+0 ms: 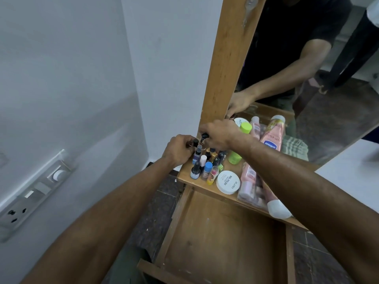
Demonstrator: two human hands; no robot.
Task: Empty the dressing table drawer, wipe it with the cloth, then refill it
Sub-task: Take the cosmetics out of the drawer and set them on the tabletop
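Standing pulled out below the desk [185, 174], the drawer [221, 238] is seen bare wood inside. On the desk's top, small bottles [205, 160] are clustered by the mirror frame [227, 64]; one black cap is pinched by the left hand [180, 149], another gripped by the right hand [220, 134]. A white nail polish remover tub [228, 182] lies beside them.

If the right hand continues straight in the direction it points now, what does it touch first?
Probably the wooden mirror frame. The right hand, pinching a small black-capped bottle, points up-left toward the frame's base, just beyond its fingertips. Depth is unclear from this one view.
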